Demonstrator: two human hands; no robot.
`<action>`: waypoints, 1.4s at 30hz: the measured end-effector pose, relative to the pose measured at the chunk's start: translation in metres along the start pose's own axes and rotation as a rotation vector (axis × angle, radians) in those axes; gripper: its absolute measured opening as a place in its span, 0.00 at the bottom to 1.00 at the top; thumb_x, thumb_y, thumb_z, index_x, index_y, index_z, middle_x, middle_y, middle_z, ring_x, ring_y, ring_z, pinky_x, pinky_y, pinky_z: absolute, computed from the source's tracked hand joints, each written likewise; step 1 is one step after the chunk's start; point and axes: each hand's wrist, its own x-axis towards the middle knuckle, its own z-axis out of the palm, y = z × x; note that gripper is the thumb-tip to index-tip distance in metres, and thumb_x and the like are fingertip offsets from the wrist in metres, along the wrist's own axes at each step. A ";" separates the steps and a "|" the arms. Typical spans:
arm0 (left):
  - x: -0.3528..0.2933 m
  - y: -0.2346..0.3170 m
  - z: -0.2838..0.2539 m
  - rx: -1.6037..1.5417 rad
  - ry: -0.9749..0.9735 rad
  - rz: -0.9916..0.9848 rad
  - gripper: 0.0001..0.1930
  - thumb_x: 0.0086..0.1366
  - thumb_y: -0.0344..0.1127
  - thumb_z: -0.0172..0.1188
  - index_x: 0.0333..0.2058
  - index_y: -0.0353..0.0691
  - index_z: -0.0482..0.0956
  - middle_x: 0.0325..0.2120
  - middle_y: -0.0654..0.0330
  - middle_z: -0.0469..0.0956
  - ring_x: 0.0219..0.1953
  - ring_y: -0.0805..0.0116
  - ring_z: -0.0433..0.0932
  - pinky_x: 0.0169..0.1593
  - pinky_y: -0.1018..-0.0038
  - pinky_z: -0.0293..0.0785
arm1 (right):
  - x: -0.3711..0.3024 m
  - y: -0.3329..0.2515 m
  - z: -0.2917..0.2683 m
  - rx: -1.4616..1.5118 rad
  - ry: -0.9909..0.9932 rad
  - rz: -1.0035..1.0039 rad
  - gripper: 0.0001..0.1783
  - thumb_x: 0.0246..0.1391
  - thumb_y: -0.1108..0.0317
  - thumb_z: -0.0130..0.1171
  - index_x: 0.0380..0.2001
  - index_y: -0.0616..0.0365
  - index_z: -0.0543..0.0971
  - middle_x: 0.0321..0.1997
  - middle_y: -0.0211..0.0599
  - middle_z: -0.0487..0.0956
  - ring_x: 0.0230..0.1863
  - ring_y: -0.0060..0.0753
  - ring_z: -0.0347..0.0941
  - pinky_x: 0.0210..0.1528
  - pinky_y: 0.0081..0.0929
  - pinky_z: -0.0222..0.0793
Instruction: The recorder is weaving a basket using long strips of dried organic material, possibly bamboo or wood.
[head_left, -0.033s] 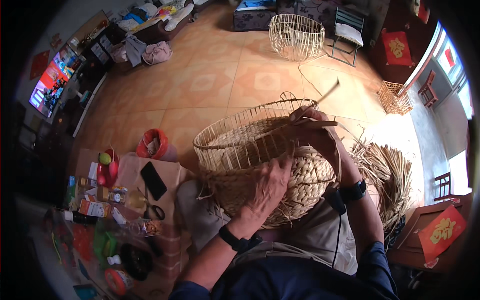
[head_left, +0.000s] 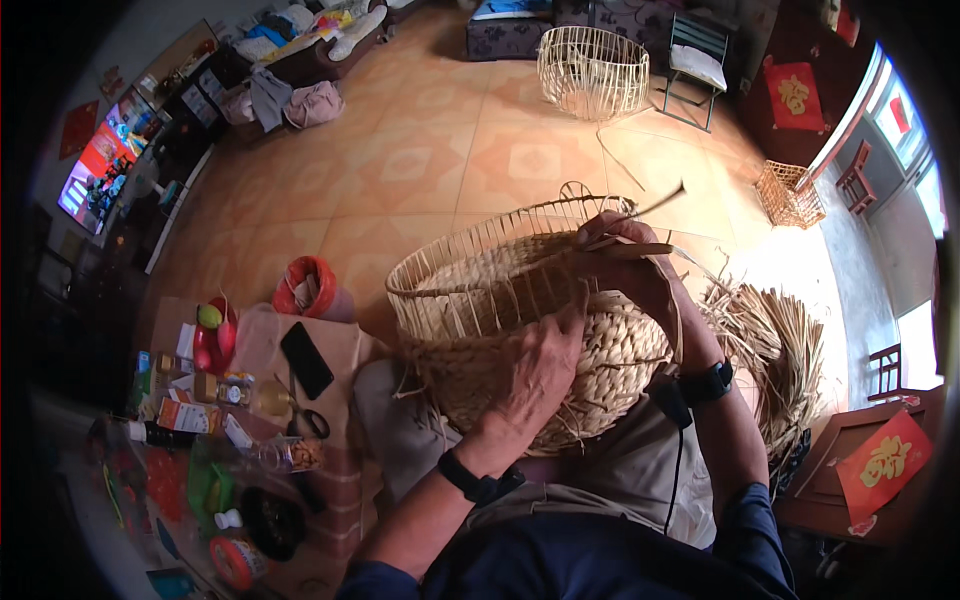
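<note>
A round woven basket [head_left: 465,390] rests tilted on my lap. Its lower wall is packed with thick braided straw, while bare stakes rise to a thin rim above. My left hand [head_left: 535,375] lies against the near outer wall, thumb and fingers closed at the top edge of the weave; its fingertips are partly hidden. Over the basket's right side, my right hand [head_left: 625,260] is closed on a flat straw strip [head_left: 655,248]. A thin, dark-tipped end [head_left: 665,200] sticks out beyond its fingers. What the curled fingers cover cannot be seen.
Loose straw [head_left: 775,350] is heaped at my right. To my left, a low table [head_left: 340,350] bears a phone [head_left: 307,361], scissors [head_left: 312,424] and several jars, beside a red-lined bin [head_left: 305,287]. An unwoven basket frame [head_left: 593,75] stands on the tiled floor farther off.
The thin strip end beyond my right hand has tipped slightly lower and to the right. Both hands and the basket stay practically where they were.
</note>
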 end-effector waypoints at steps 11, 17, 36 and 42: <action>0.012 0.005 -0.017 -0.157 -0.131 -0.047 0.06 0.59 0.25 0.57 0.36 0.37 0.79 0.25 0.50 0.77 0.29 0.48 0.80 0.36 0.54 0.75 | -0.022 -0.007 0.020 -1.204 -0.031 -0.379 0.10 0.54 0.71 0.56 0.38 0.58 0.83 0.32 0.48 0.81 0.33 0.55 0.79 0.33 0.42 0.73; -0.004 -0.007 -0.003 -0.286 0.053 0.011 0.02 0.57 0.25 0.58 0.30 0.38 0.77 0.30 0.47 0.76 0.35 0.46 0.78 0.38 0.54 0.73 | -0.023 0.001 0.021 -1.120 -0.019 -0.407 0.15 0.51 0.74 0.57 0.43 0.57 0.82 0.28 0.50 0.81 0.33 0.57 0.79 0.34 0.45 0.72; -0.089 -0.027 -0.048 -2.193 -0.194 -1.018 0.09 0.75 0.32 0.53 0.47 0.34 0.77 0.18 0.74 0.57 0.17 0.86 0.54 0.20 0.84 0.50 | -0.084 0.032 0.004 0.181 0.505 0.082 0.23 0.57 0.69 0.70 0.53 0.60 0.75 0.30 0.28 0.79 0.31 0.19 0.75 0.31 0.19 0.71; -0.111 -0.018 -0.042 -2.173 -0.319 -1.071 0.09 0.74 0.29 0.52 0.48 0.33 0.76 0.18 0.74 0.59 0.17 0.85 0.56 0.20 0.84 0.52 | -0.069 0.010 0.005 -0.876 0.246 -0.126 0.12 0.64 0.62 0.62 0.35 0.60 0.79 0.22 0.25 0.72 0.23 0.21 0.68 0.27 0.23 0.62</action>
